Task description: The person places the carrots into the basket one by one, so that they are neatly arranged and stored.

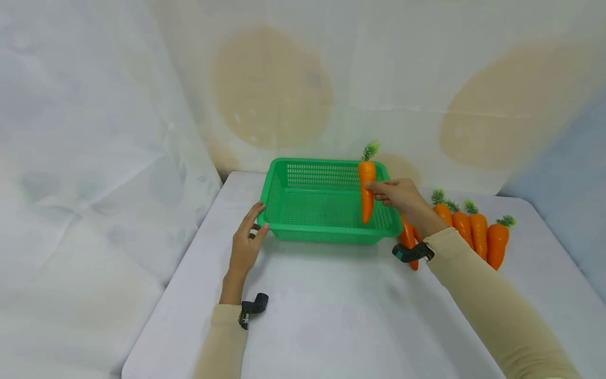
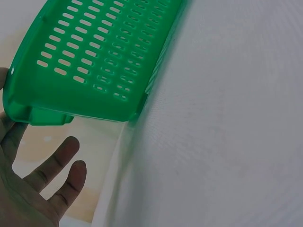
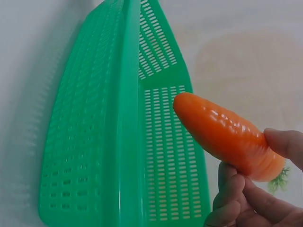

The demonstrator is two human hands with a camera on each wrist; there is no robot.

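A green plastic basket (image 1: pixel 326 236) with slotted sides stands toward the back of the white table. Its left front corner is held between thumb and forefinger of my left hand (image 1: pixel 245 247); the other fingers spread loosely below the rim in the left wrist view. Over the basket's right side, my right hand (image 1: pixel 400 197) pinches an orange carrot (image 1: pixel 366 192) between thumb and fingers. The carrot has a green leafy top and hangs tip down in the head view. The right wrist view shows the carrot (image 3: pixel 222 130) above the rim, apart from the basket wall (image 3: pixel 80 127).
Several more carrots (image 1: pixel 497 245) lie side by side on the table (image 1: pixel 322 305), right of the basket. My right forearm partly covers them. A pale cloth (image 1: pixel 379 79) hangs behind the table's back edge. Each wrist wears a small black camera (image 1: pixel 409 252).
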